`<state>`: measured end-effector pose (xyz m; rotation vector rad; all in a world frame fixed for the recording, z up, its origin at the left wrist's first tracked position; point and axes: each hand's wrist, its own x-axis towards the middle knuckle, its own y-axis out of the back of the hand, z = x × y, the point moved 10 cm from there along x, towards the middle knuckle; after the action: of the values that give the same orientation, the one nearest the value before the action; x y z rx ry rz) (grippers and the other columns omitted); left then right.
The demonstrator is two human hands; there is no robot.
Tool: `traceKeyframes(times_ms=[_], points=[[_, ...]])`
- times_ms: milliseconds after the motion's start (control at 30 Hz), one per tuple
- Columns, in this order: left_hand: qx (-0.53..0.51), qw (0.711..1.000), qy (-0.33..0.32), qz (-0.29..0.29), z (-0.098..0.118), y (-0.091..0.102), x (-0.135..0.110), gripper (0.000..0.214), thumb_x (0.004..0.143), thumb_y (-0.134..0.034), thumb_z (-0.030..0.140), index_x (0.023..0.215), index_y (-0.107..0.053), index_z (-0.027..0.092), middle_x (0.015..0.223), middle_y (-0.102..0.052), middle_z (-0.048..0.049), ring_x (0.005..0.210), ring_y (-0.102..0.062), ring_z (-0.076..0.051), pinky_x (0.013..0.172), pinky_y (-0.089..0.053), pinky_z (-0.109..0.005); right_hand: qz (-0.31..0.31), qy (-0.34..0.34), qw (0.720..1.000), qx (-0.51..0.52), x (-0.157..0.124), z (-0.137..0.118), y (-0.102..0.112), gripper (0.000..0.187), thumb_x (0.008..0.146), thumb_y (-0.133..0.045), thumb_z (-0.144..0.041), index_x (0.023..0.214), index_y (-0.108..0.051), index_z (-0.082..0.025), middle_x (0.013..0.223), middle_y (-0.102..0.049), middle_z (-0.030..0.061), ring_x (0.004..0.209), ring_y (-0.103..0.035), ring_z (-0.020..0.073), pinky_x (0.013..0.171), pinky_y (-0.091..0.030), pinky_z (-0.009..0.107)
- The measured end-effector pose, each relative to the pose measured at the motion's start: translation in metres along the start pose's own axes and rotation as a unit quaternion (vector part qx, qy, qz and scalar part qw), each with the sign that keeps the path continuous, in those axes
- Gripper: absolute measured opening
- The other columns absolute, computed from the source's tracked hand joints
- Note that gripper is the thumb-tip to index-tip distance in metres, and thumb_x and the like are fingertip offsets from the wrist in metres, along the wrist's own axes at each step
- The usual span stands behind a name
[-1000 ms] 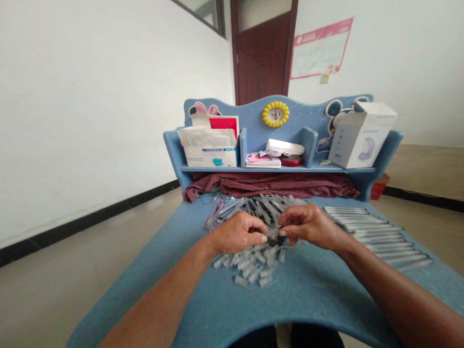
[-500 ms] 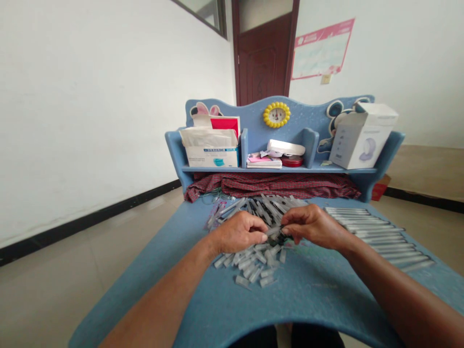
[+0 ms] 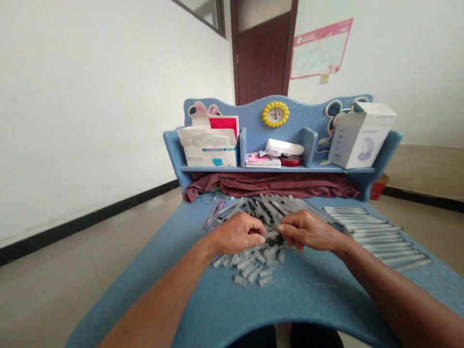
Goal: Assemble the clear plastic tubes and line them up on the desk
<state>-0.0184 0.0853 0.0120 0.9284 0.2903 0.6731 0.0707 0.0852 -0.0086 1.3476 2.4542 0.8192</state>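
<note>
My left hand [image 3: 239, 233] is closed, thumb and forefinger pinching a translucent pen cap [image 3: 271, 234] that points to the right. My right hand [image 3: 308, 231] meets the cap's far end with its fingertips pressed together; whatever they pinch is hidden. Below the hands lies a loose heap of frosted pen caps [image 3: 250, 266]. Behind them spreads a pile of clear pen barrels [image 3: 279, 205], with some dark small parts among them. Beyond my right wrist, finished-looking clear pens [image 3: 380, 237] lie side by side in a row.
A blue desk [image 3: 308, 295] carries everything. Along its back lies a folded red plaid cloth [image 3: 271, 184] under a shelf holding a mask box [image 3: 210, 157], a yellow-rimmed clock [image 3: 275, 114], a red round tin [image 3: 291, 160] and a white carton [image 3: 362, 137].
My right hand has shifted slightly left and its fingers have curled closer, towards the cap. My left hand stays nearly in place. The whole view has moved a touch left.
</note>
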Motion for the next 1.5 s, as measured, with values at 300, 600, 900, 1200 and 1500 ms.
traceKeyframes(times_ms=[300, 600, 900, 1200, 1500], points=[[-0.009, 1.000, 0.025, 0.009, -0.0035, 0.0026, -0.0002, 0.022, 0.074, -0.054, 0.023, 0.084, -0.068, 0.011, 0.069, -0.061, 0.0000, 0.064, -0.051, -0.011, 0.058, -0.036, -0.018, 0.030, 0.024, 0.998, 0.057, 0.0005, -0.0024, 0.0076, 0.031, 0.080, -0.057, -0.046, 0.076, -0.055, -0.016, 0.058, -0.055, -0.0029, 0.046, -0.053, 0.0081, 0.044, -0.041, 0.018], [-0.013, 1.000, 0.026, 0.005, -0.0036, 0.0022, 0.0008, 0.020, 0.073, -0.054, 0.023, 0.081, -0.068, 0.012, 0.065, -0.058, 0.0015, 0.062, -0.049, -0.010, 0.056, -0.034, -0.018, 0.031, 0.014, 0.997, 0.066, 0.0009, -0.0003, 0.0082, 0.034, 0.077, -0.059, -0.050, 0.083, -0.055, -0.016, 0.058, -0.056, -0.0036, 0.045, -0.054, 0.0086, 0.042, -0.041, 0.018], [-0.015, 1.000, 0.021, 0.012, -0.0012, 0.0031, 0.0009, 0.020, 0.073, -0.054, 0.023, 0.081, -0.068, 0.010, 0.065, -0.057, 0.0015, 0.060, -0.048, -0.010, 0.056, -0.034, -0.018, 0.035, 0.011, 0.998, 0.046, 0.0004, -0.0025, 0.0082, 0.036, 0.079, -0.055, -0.052, 0.078, -0.056, -0.016, 0.056, -0.055, -0.0034, 0.043, -0.053, 0.0079, 0.041, -0.040, 0.018], [-0.015, 1.000, 0.021, 0.013, -0.0014, 0.0022, 0.0011, 0.020, 0.073, -0.054, 0.022, 0.081, -0.067, 0.010, 0.067, -0.059, 0.0004, 0.063, -0.050, -0.011, 0.057, -0.035, -0.018, 0.031, 0.018, 0.999, 0.014, 0.0003, -0.0055, 0.0081, 0.038, 0.080, -0.054, -0.053, 0.074, -0.057, -0.015, 0.056, -0.056, -0.0022, 0.044, -0.053, 0.0083, 0.042, -0.040, 0.018], [-0.014, 1.000, 0.018, 0.013, -0.0017, 0.0009, 0.0012, 0.016, 0.073, -0.054, 0.021, 0.078, -0.066, 0.011, 0.065, -0.056, 0.0020, 0.061, -0.048, -0.010, 0.056, -0.034, -0.018, 0.034, 0.010, 0.999, 0.008, 0.0006, -0.0067, 0.0055, 0.038, 0.080, -0.053, -0.053, 0.069, -0.055, -0.016, 0.054, -0.055, -0.0021, 0.043, -0.052, 0.0084, 0.041, -0.039, 0.018]])
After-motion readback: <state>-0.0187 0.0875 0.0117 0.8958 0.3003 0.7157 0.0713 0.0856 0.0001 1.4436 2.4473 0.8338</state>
